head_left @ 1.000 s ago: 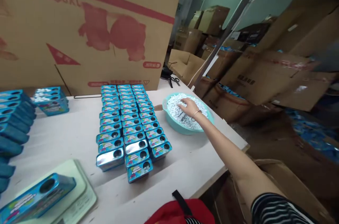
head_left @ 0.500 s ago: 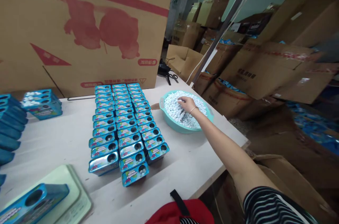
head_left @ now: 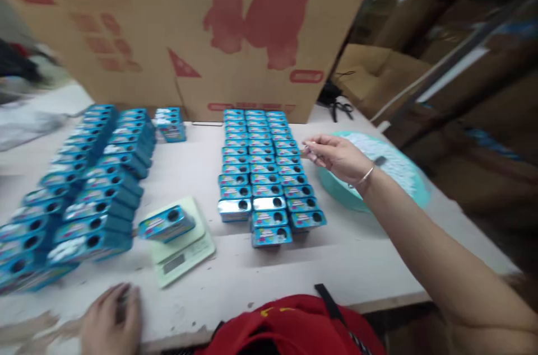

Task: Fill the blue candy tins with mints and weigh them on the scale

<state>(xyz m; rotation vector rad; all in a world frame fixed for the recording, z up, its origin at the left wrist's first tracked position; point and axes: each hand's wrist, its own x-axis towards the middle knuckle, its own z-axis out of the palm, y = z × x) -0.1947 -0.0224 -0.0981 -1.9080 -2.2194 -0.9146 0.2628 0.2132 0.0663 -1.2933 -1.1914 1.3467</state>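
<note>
My right hand [head_left: 332,156] is raised at the left rim of the turquoise basin [head_left: 344,191] of white pellets, its fingertips pinched round a few white pellets. At the bottom left, my left hand [head_left: 112,318] rests on the table with its fingers curled; a small dark thing shows between them, too blurred to name. Just above it, a blue tin [head_left: 167,223] with a round hole lies on a pale green scale [head_left: 185,260]. Three columns of blue tins [head_left: 263,167] stand mid-table, left of my right hand.
More blue tins [head_left: 105,192] topped with white pellets stand in rows at the left, with a small group [head_left: 170,124] behind. A large cardboard box [head_left: 159,24] walls off the back. Black scissors [head_left: 341,108] lie near its right edge. A red bag or cloth [head_left: 294,327] is at the front.
The view has swung left. My right hand has lifted out of the pellets and moved left to the basin's rim. My left hand, the whole scale and more tins have come into view.
</note>
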